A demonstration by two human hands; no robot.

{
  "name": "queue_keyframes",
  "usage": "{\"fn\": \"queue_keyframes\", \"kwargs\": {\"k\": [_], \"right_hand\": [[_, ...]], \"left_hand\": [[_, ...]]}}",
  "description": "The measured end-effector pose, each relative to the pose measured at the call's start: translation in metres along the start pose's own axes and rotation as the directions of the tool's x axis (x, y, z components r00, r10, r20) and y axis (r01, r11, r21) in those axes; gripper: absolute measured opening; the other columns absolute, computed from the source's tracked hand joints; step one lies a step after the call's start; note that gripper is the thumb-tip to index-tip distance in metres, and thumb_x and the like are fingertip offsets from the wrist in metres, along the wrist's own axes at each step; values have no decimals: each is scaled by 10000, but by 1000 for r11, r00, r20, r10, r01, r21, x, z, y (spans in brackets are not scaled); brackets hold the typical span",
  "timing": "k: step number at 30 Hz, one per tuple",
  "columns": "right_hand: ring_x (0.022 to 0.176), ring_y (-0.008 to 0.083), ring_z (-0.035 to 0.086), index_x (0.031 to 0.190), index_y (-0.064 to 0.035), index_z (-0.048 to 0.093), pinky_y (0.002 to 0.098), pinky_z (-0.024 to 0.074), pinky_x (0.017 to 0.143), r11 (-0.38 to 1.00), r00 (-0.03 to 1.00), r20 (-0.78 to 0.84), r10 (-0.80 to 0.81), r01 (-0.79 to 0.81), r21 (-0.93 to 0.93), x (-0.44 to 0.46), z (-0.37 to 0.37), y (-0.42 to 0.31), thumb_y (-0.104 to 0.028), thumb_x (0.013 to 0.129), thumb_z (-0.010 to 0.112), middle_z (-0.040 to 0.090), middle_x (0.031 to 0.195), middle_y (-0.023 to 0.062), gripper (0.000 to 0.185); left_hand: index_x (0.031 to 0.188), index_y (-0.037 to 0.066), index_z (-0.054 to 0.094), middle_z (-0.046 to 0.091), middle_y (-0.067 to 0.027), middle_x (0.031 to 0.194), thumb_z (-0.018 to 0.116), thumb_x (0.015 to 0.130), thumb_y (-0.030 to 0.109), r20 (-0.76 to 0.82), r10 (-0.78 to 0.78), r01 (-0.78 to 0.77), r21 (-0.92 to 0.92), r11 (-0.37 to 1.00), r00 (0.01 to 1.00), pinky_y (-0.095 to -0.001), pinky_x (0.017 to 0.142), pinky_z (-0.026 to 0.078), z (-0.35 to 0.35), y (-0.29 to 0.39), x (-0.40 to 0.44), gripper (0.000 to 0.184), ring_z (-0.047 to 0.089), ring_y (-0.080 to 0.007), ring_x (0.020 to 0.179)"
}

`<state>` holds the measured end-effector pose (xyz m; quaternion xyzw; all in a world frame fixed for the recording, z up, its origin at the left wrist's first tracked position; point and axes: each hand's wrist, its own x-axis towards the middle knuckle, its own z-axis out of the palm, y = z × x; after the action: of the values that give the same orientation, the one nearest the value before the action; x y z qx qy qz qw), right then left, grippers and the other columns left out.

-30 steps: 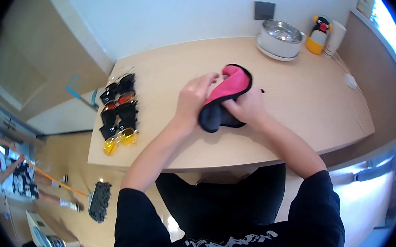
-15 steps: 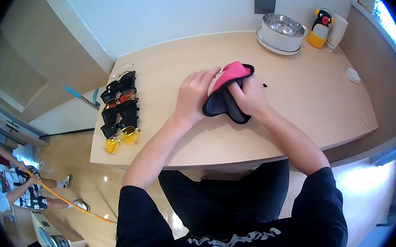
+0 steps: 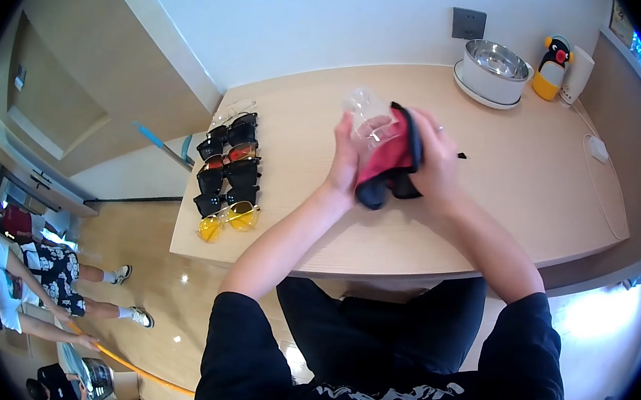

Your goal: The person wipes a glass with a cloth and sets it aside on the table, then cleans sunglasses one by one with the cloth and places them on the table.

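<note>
Cloth (image 3: 391, 164), pink edged in black, is bunched over the table (image 3: 298, 110), fingers of the right hand (image 3: 441, 159) gripping its right side. The left hand (image 3: 345, 159) grasps clear plastic (image 3: 362, 107) at the cloth's far-left edge. Sunglasses (image 3: 243, 172) lie left, a bowl (image 3: 491, 79) far right.

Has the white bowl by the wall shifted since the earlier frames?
No; the white bowl sits just below and right of the wall socket, as before, so no direction applies.

Desk (image 3: 304, 122), wall socket (image 3: 468, 24) and glossy floor (image 3: 160, 285) suggest an office or home interior
</note>
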<state>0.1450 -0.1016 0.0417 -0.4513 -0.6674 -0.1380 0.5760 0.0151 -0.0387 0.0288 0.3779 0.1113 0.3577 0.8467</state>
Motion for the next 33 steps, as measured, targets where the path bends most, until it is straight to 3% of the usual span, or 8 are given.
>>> {"fn": "queue_keyframes", "kwargs": {"k": [12,15,18,22,24,28,30,33], "right_hand": [[667,176,597,991,-1,576,298,476,609,867,840,301,452,-493,75,-6,-28,33,-78,678,703,615,750,115,346],[632,111,567,925,-17,579,234,461,555,221,587,526,615,-769,600,-2,-29,10,-158,838,571,574,699,28,166],[600,97,546,929,-30,588,224,442,543,792,586,797,143,-551,263,2,-45,43,-195,811,597,556,656,26,203],[622,117,565,948,-20,591,257,449,573,332,388,725,570,-915,228,-7,-36,42,-140,757,624,577,652,53,228],[653,195,594,957,-17,590,304,465,617,878,830,377,412,-472,80,0,-37,27,-81,710,629,595,654,79,258],[788,301,602,1039,-16,549,340,477,686,986,986,-3,164,-164,-19,-6,-22,34,-9,703,595,608,886,145,340],[879,256,588,1102,-19,513,331,467,736,951,955,28,295,-296,93,1,-28,32,-14,731,572,586,986,136,376],[924,176,570,1167,-65,475,342,456,789,263,453,205,868,-768,584,8,-33,38,-198,858,518,571,1032,60,339]], "left_hand": [[1265,89,362,595,-81,959,765,694,327,294,177,-322,576,751,939,-254,700,438,-17,13,2,739,558,-133,794],[1229,95,392,568,-58,1048,816,630,210,414,355,-539,729,422,838,-255,740,433,2,18,-7,743,532,-126,808],[1234,98,389,528,-44,1128,838,570,132,611,377,-668,744,27,696,-267,783,432,-4,18,-1,803,525,-127,847],[1248,87,387,511,-92,1131,676,785,234,308,251,-397,740,543,918,-245,689,463,0,16,-8,566,538,-137,781],[1232,86,403,522,-100,1098,582,840,306,258,187,-317,715,623,948,-229,593,441,-4,22,-7,484,526,-127,702],[1170,75,441,558,-105,986,365,909,502,105,206,-225,642,733,973,-200,391,313,-7,15,0,506,449,-93,497],[1148,67,448,564,-102,959,343,913,507,52,238,-225,561,796,970,-199,393,295,-10,13,3,510,430,-91,483],[1125,65,457,570,-98,935,304,918,512,-19,241,-212,411,887,970,-198,394,268,-12,15,4,516,408,-89,468]]}}
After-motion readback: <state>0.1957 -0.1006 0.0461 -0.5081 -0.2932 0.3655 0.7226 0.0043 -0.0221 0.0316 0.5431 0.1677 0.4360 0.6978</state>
